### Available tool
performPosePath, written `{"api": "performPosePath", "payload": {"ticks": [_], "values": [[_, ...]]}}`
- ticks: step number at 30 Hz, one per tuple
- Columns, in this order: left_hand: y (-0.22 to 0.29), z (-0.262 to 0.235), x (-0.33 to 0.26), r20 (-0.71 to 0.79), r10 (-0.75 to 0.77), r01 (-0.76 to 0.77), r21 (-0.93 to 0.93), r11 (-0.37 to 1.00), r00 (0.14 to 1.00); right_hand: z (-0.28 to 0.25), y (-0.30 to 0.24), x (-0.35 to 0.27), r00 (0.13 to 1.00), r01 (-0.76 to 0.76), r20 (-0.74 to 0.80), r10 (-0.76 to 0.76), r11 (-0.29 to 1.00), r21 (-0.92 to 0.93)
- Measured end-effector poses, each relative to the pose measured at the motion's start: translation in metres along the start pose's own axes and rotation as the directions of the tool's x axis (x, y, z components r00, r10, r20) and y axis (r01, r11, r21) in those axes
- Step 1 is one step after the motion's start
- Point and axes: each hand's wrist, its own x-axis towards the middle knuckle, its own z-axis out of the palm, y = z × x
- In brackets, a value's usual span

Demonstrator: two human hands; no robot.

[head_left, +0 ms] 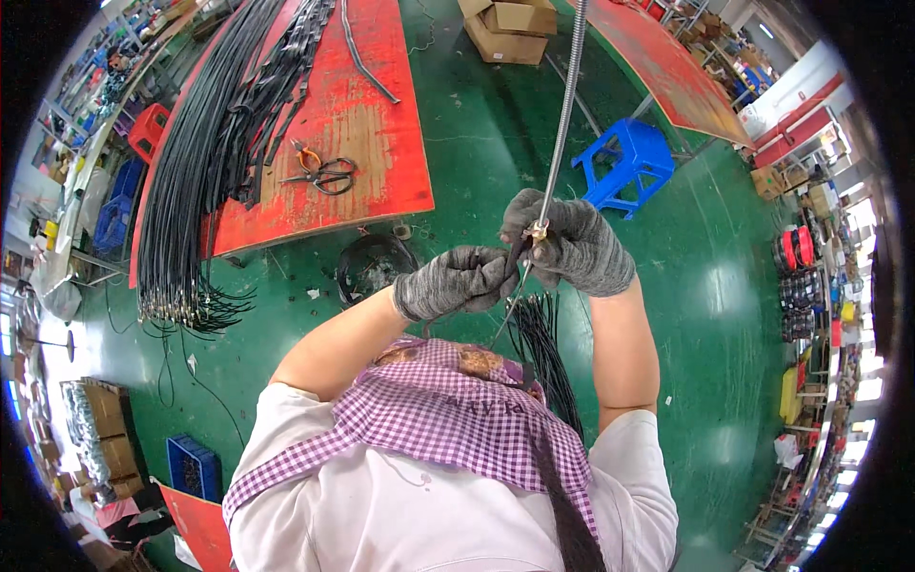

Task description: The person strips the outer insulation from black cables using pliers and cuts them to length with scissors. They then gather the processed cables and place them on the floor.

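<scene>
A ribbed metal hose (562,124) is held up above the green floor (477,143), its brass end gripped by the gloved right hand (572,243). A black sleeve (515,259) is pinched by the gloved left hand (453,281). Scissors (324,174) lie on the red worktop (372,114) beyond.

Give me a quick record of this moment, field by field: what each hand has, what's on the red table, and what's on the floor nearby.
left hand: gloved, gripping a black sleeve
right hand: gloved, pinching the metal flexible hose at its brass fitting
red table: black cable bundle, scissors
floor: blue plastic stool, cardboard boxes
lap: black cables
</scene>
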Motion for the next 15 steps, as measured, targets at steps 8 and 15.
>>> {"api": "performPosePath", "payload": {"ticks": [8, 15], "values": [[0.004, -0.009, -0.004, -0.113, 0.155, -0.135, 0.172, 0.976, 0.981, 0.007, -0.002, 0.003, 0.973, -0.161, -0.175, 0.153, 0.986, -0.033], [0.031, -0.026, -0.022, -0.500, 0.494, 0.126, 0.782, 0.610, 0.711, 0.010, 0.005, 0.023, 0.914, -0.046, -0.395, -0.091, 0.945, -0.323]]}}
